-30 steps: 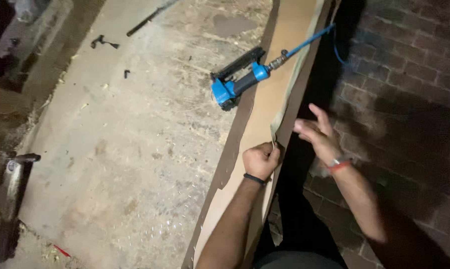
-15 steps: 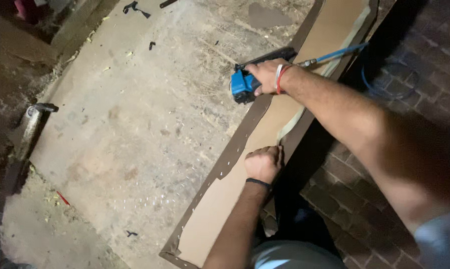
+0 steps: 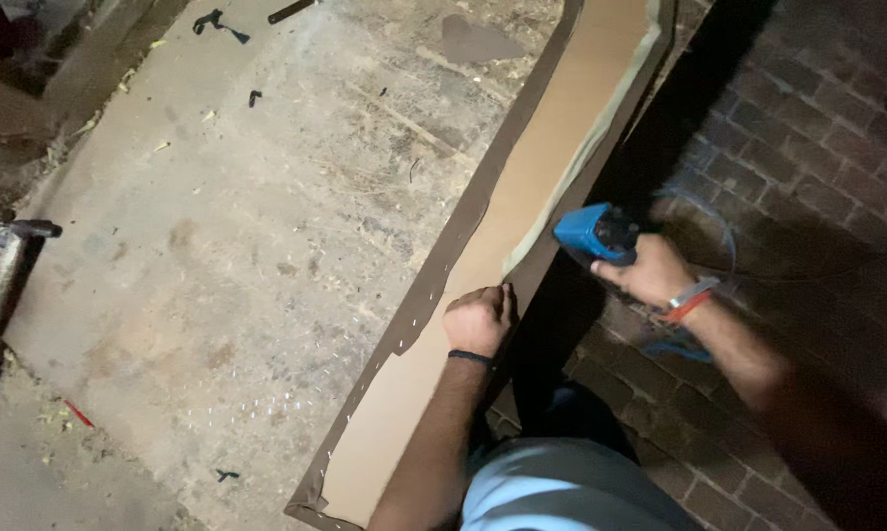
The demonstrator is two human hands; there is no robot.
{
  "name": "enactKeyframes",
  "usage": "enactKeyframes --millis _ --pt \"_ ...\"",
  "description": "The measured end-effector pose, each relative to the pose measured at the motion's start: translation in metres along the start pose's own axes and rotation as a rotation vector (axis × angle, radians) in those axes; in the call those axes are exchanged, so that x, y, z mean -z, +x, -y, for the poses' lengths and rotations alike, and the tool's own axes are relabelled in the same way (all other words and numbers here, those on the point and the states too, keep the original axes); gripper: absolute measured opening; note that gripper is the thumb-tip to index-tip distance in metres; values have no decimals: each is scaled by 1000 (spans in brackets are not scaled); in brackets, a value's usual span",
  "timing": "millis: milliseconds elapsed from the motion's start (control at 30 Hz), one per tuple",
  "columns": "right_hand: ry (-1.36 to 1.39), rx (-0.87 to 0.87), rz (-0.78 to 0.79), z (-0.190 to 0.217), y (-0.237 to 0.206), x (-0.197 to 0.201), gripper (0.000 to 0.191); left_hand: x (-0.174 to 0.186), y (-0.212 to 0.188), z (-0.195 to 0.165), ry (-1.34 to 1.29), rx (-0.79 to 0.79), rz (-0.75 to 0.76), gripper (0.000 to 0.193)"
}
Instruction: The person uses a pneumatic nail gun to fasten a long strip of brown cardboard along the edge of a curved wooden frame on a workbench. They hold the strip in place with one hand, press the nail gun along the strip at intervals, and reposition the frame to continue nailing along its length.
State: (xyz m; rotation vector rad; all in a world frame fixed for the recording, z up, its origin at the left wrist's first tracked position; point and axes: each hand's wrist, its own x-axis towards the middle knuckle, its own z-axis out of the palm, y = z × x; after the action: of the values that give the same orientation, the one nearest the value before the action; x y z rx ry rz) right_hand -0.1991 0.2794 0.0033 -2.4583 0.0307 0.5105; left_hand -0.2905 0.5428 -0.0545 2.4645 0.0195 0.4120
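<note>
Pinching the pale fabric edge (image 3: pixel 561 202) against the long tan board (image 3: pixel 522 211) with my closed left hand (image 3: pixel 479 320), my right hand (image 3: pixel 652 272) grips the blue stapler (image 3: pixel 593 234); a misaimed staple could hit my knuckles.

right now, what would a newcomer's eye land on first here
The bright blue stapler-like power tool stands out most, gripped in the right hand at the right edge of a long brown panel. The left hand is a closed fist pressed on that panel, which runs diagonally across a worn, dusty workbench, with a brick floor to the right.
</note>
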Motion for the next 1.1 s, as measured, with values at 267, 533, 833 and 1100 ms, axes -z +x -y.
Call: enactKeyframes --millis 267,533,833,1100 --pt "-20 -33 54 -7 -2 -29 35 -9 -2 8 40 21 6 38" --pt "-228 -40 100 36 -34 -36 40 -16 -1 13 49 38 28 39" --pt "-150 225 157 73 -24 -11 45 22 -28 9 7 98 125 27" --pt "-472 697 169 153 70 -55 67 71 -123 -24 107 380 74 26"
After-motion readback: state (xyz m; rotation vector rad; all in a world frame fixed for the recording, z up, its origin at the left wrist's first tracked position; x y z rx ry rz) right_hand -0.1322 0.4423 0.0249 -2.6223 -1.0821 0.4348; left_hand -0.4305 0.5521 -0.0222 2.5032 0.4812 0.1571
